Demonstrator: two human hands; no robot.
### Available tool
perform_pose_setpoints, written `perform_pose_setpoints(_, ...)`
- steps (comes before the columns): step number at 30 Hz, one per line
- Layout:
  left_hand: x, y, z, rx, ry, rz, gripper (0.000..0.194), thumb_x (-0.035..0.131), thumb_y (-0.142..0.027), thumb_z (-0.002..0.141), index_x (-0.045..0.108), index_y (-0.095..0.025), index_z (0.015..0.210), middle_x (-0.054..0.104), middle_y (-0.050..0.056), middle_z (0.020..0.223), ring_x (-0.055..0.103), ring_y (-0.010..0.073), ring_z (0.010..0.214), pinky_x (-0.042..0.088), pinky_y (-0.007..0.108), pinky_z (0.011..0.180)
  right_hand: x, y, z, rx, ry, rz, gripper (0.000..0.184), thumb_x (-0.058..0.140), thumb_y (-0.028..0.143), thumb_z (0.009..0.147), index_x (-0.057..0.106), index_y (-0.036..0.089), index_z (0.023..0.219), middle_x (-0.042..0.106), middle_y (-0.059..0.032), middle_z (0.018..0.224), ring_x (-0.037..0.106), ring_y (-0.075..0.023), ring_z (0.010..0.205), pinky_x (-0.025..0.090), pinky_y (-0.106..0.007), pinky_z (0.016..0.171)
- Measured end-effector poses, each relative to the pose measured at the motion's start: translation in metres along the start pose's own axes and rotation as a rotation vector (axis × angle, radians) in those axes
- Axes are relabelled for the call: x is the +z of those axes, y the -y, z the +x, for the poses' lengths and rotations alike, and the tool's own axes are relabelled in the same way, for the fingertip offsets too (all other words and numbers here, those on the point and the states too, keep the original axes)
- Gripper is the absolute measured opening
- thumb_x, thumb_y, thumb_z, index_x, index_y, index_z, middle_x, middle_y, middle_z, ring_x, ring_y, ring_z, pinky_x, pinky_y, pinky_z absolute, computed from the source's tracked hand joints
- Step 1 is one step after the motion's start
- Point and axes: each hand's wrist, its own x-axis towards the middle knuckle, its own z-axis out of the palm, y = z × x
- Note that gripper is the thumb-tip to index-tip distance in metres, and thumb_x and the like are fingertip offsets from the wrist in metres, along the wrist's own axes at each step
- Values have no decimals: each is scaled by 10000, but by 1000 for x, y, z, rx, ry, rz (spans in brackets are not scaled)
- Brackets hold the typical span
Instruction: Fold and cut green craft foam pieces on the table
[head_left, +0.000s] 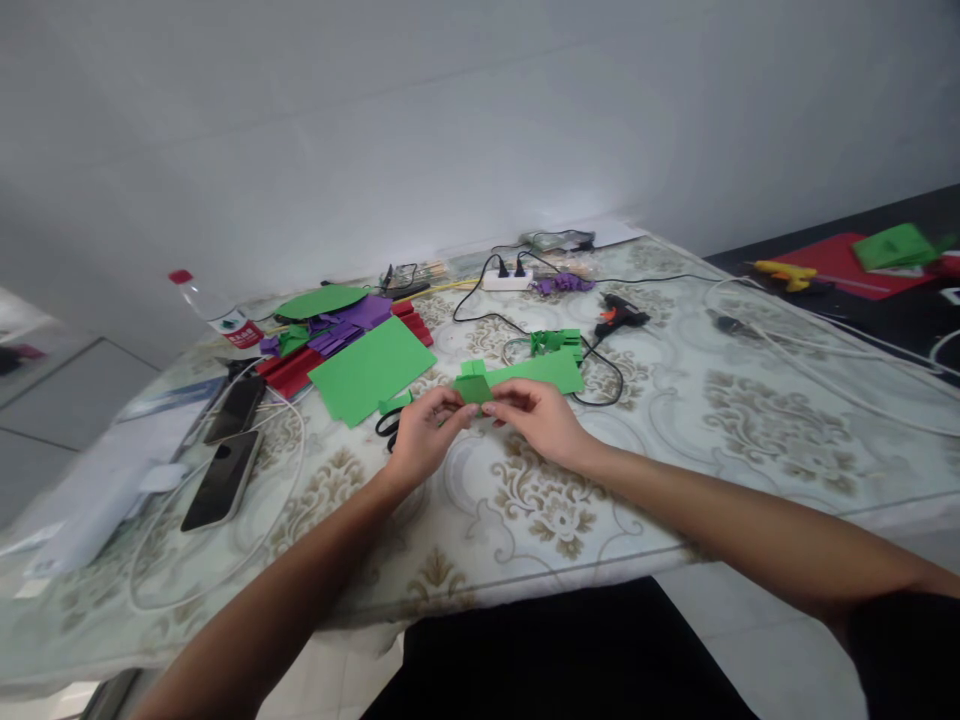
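Observation:
A small green paper piece (472, 390) is held up between both hands over the table. My left hand (429, 430) pinches its lower left side between thumb and fingers. On the other side, my right hand (544, 420) grips its lower right edge, the thumbs nearly meeting. Just behind lies a green paper strip (559, 372), partly hidden by my right hand. Scissors with black handles (387, 424) rest beside my left hand, mostly covered. Large green sheets (375, 368) lie to the left, and a fringed green paper piece (555, 344) sits behind the strip.
Purple paper pieces (337, 333) and red paper (289, 372) are piled at left, near a bottle (236, 325) and two phones (221, 482). A black glue gun (621, 314) and a power strip (508, 280) stand behind, with cables across the cloth. A yellow glue gun (784, 272) lies far right.

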Motion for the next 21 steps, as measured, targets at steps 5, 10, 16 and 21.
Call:
perform_pose_setpoints(5,1,-2,-1,-12,-20,6,289,740,-430,818,596,-179,812,644,-13,674,659,131,613,550,255,616,0,1,0,12,14,25,398,829,515,664,691,183,833,733,-26,764,687,-182,659,597,-337,692)
perform_pose_setpoints(10,0,0,0,20,19,2,240,751,-375,819,625,-177,871,668,5,767,679,133,688,564,258,673,0,4,0,26,21,40,384,822,515,676,679,181,800,731,-20,765,686,-175,667,606,-332,693)
perform_pose_setpoints(16,0,3,2,-16,12,-46,287,798,-397,759,654,-173,865,704,19,762,697,155,696,581,283,682,1,6,0,44,42,83,374,811,520,698,684,181,788,729,-38,773,715,-208,760,621,-334,697)
perform_pose_setpoints(21,1,1,2,-48,-42,-46,304,793,-432,751,672,-167,837,698,9,680,689,156,615,573,285,613,2,5,0,64,27,121,397,830,526,675,655,188,789,722,-28,756,728,-211,763,630,-342,702)
